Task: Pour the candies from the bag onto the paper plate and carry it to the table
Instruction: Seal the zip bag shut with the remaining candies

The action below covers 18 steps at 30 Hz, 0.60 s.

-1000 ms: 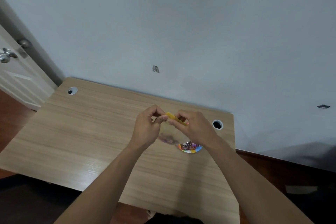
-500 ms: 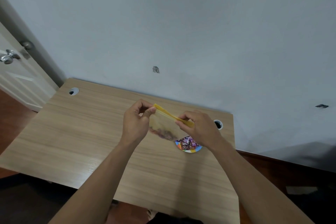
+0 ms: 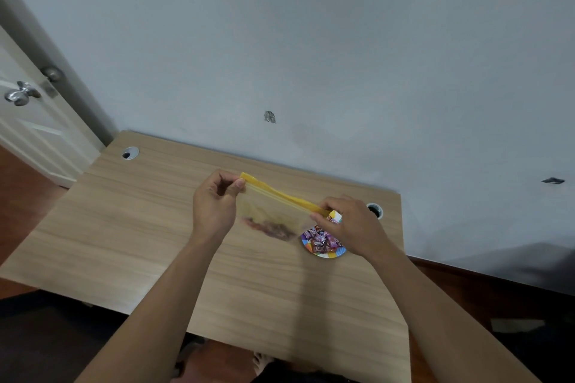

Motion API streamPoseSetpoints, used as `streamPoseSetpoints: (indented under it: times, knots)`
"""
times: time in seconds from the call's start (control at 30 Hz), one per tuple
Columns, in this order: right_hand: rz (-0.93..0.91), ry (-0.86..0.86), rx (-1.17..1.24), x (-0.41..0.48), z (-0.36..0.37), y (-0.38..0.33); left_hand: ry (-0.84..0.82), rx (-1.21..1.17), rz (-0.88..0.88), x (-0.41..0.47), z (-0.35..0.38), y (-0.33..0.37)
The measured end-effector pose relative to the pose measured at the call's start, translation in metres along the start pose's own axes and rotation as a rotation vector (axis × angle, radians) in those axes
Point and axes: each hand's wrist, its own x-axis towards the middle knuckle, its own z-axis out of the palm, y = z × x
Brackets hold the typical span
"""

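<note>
Clear yellow-zip bag held aloft, seemingly near-empty; candies heaped on plate.

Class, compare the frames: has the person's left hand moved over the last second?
Yes. The left hand has slid left along the bag's yellow strip, away from the right-hand desk hole.
</note>
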Motion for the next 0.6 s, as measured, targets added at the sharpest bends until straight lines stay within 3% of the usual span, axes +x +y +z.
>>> streamPoseSetpoints:
  times: [0.33, 0.47, 0.6]
  knots:
    - [0.031, -0.072, -0.043, -0.014, 0.012, 0.008, -0.016, 0.008, -0.095, -0.006, -0.016, -0.037]
    - [0.049, -0.130, -0.109, -0.017, 0.038, 0.008, -0.067, 0.040, -0.183, -0.016, -0.027, -0.067]
    - [0.067, -0.206, -0.047, -0.021, 0.076, 0.009, -0.014, -0.005, -0.323, -0.030, -0.040, -0.096]
